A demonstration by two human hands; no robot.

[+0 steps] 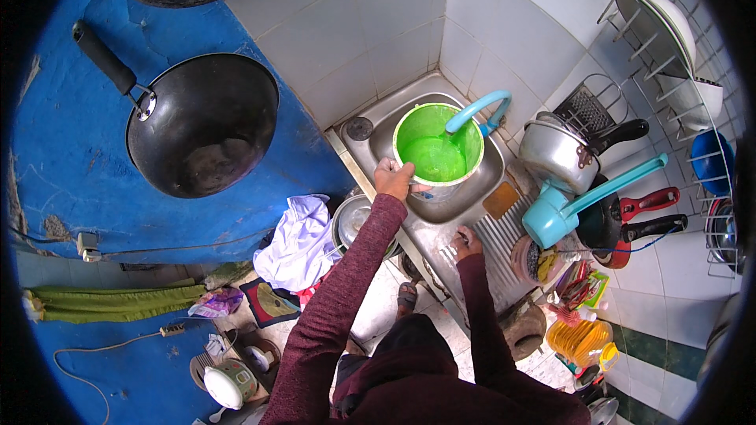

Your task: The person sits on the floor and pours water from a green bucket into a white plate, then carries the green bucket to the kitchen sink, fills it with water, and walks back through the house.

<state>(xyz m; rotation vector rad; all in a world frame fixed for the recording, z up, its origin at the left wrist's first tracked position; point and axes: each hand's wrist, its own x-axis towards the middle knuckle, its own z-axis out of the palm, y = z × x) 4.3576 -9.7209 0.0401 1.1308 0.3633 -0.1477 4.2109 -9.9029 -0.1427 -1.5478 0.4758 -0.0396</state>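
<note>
The left hand [392,179] grasps the rim of a green bucket [410,140] over the sink [383,143], ahead of both hands. The right hand [467,244], partly curled, is beside the drainboard [505,245]; its contents are indiscernible.

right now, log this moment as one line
left hand: gripping green bucket at rim | right hand: at drainboard, hold unclear | bucket: under blue tap, over sink | wok: against blue wall
</note>
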